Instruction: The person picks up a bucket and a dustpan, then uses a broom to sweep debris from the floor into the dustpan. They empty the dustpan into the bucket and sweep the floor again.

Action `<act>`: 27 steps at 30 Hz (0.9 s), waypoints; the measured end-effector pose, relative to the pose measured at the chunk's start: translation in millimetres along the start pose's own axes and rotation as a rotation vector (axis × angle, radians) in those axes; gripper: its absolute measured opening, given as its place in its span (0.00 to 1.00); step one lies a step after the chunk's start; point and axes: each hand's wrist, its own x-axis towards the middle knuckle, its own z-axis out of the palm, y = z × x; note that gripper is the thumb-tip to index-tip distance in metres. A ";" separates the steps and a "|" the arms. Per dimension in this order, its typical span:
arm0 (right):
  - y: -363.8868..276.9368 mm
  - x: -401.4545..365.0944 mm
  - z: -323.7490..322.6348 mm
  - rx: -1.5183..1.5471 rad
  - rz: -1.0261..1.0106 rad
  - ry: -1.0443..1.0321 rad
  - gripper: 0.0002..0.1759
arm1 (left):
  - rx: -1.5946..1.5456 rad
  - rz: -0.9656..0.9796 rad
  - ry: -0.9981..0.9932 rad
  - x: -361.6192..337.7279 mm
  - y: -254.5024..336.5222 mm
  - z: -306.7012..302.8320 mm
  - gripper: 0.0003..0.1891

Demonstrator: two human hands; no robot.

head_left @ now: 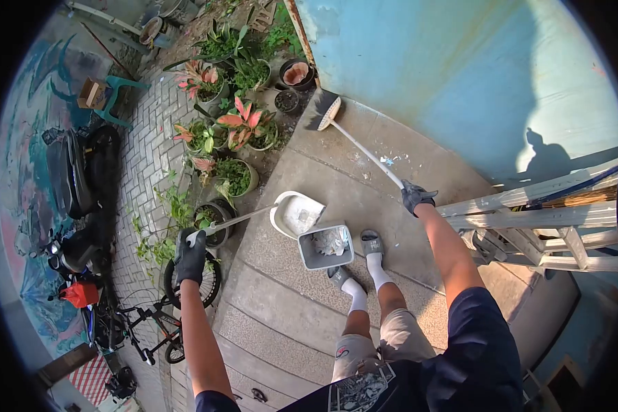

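Fingers of the gloved left hand [190, 257] were closed round the handle of a dustpan [296, 214] tipped above a grey bin [307, 257]. The right hand [416, 197] gripped a broom [323, 113], whose head rested on the concrete pavement [288, 309] beside a blue wall [426, 69]. Potted plants [237, 175] bordered the brick paving [151, 151].

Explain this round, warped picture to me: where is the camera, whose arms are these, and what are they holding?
One camera sits on a person's head and looks down through a wide lens, hence the round edges. The two arms are that person's own, both gloved. The left hand is shut on the long handle of a white dustpan, whose pan is tipped above a grey bin on the concrete floor. The right hand is shut on a broom, its head resting by the blue wall. Potted plants, a bicycle and a ladder are nearby.
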 end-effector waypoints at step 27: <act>131.5 -242.5 -49.6 -0.042 0.191 -0.236 0.28 | 0.114 -0.048 -0.041 -1.3 27.3 5.8 0.28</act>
